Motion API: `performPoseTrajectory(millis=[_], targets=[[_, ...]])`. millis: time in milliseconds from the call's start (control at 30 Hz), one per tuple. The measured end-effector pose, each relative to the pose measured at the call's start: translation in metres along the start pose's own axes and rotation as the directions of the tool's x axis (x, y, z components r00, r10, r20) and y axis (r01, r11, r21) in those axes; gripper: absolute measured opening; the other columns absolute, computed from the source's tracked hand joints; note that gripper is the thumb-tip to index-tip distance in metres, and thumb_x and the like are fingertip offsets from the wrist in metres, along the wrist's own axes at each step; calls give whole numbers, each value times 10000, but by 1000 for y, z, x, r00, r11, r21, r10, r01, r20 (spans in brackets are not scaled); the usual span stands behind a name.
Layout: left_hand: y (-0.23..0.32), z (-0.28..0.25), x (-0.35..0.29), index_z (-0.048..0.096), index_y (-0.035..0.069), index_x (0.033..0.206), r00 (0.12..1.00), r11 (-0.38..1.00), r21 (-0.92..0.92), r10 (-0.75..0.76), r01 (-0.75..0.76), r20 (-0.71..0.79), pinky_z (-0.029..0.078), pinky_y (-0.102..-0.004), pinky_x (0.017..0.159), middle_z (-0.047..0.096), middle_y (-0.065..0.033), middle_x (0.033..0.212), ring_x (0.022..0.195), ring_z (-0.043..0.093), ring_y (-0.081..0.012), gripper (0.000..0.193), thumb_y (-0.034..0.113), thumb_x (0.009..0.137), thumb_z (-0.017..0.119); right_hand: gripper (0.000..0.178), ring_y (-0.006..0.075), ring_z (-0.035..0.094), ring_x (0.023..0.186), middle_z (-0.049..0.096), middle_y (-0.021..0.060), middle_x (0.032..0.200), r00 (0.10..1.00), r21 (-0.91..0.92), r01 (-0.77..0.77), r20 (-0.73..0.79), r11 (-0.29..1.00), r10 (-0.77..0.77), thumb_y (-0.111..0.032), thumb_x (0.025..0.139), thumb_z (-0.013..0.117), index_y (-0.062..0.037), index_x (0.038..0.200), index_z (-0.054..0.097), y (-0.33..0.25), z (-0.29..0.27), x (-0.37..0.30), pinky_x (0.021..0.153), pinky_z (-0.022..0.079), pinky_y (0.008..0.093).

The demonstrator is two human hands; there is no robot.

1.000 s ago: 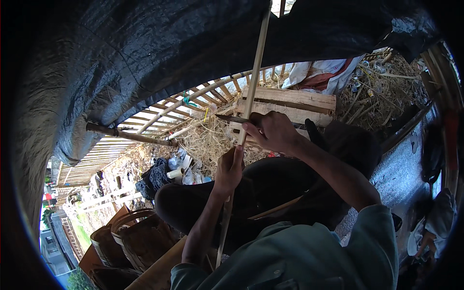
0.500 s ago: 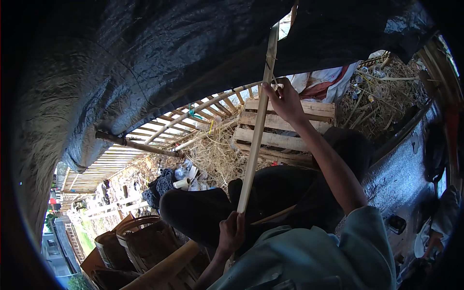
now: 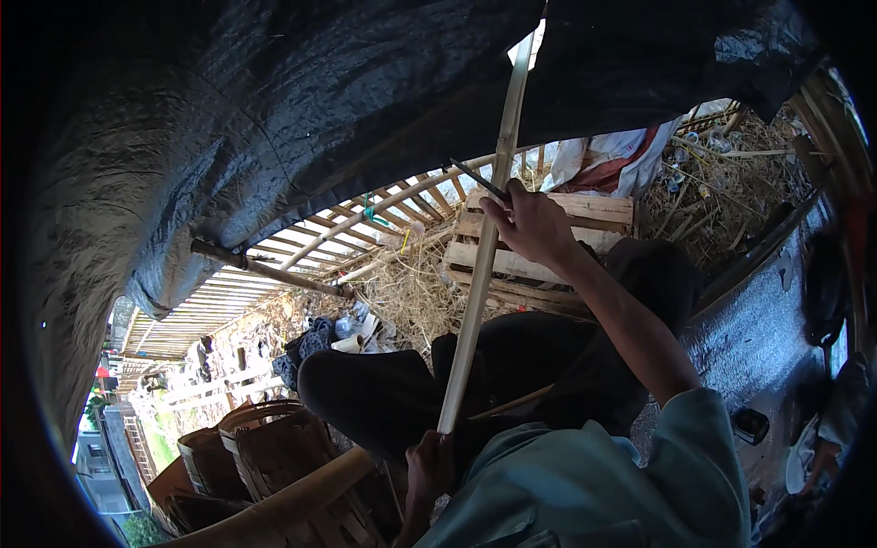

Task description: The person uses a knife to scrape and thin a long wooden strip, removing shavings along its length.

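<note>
A long, pale bamboo strip (image 3: 470, 320) slants from my lap up to a gap in the dark sheet overhead. Its lower end is in the closed fingers of my left hand (image 3: 427, 468), beside my folded leg. Farther up, my right hand (image 3: 534, 226) is closed around a slim knife (image 3: 479, 179) with a dark blade. The blade crosses the strip and points up to the left; its handle is mostly hidden in my fingers. Those fingers are right at the strip's edge, and I cannot make out whether the blade presses into it.
Dark plastic sheeting (image 3: 237, 119) hangs low overhead. Beyond my legs lies a slatted wooden stack (image 3: 539, 260) next to straw (image 3: 416, 292). Curved brown containers (image 3: 279, 447) and a thick bamboo pole (image 3: 315, 484) are at lower left. A slatted bamboo fence (image 3: 315, 239) runs behind.
My right hand has come down along the strip toward me, and the knife blade now shows plainly across it. My left hand has shifted slightly lower with the strip's end.
</note>
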State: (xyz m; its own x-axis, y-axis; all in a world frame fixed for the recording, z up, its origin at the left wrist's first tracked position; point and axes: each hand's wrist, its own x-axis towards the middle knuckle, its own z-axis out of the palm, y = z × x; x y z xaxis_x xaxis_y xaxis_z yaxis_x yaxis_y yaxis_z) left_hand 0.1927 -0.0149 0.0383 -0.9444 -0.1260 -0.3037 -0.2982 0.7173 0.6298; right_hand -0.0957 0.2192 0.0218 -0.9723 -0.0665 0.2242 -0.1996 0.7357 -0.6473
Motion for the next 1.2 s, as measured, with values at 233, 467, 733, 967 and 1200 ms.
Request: performPoseTrajectory(millis=[233,467,733,967,1200], targets=[[9,0,2,470,4,683,1000,999,-39,31,-31,1,354,-359,409,450,-177,491,425,537,-311,255,148,893,497,415,252,591,480,547,88,554,999,-28,2,-47,1000,-3,-417,850,584,-12,832,494,13,-11,7,433,459,366],[10,-3,-4,480,11,694,999,999,12,42,-42,-34,373,-382,417,467,-192,507,449,539,-354,251,168,888,509,329,247,607,502,568,86,594,970,21,231,-83,973,-228,-316,860,593,-34,926,437,10,-6,-2,431,462,348],[13,-5,-8,477,22,697,998,998,38,54,-53,-32,388,-395,416,490,-199,526,487,551,-379,246,176,885,518,288,285,624,546,575,107,567,982,16,68,-179,998,-64,-277,852,604,-25,933,489,10,-17,6,455,471,369],[6,-2,-9,493,20,691,995,995,44,91,-89,-49,403,-384,432,483,-177,514,468,557,-323,222,146,870,526,293,281,635,602,592,117,602,975,-74,-162,-169,984,147,-298,831,626,-16,894,580,29,-30,22,537,480,385],[2,1,-12,468,29,654,992,993,20,118,-117,-39,401,-388,414,496,-178,530,486,563,-360,248,135,865,542,336,328,639,678,629,139,686,990,36,-96,-101,995,99,-356,822,615,-28,889,588,38,-18,21,599,512,417]])
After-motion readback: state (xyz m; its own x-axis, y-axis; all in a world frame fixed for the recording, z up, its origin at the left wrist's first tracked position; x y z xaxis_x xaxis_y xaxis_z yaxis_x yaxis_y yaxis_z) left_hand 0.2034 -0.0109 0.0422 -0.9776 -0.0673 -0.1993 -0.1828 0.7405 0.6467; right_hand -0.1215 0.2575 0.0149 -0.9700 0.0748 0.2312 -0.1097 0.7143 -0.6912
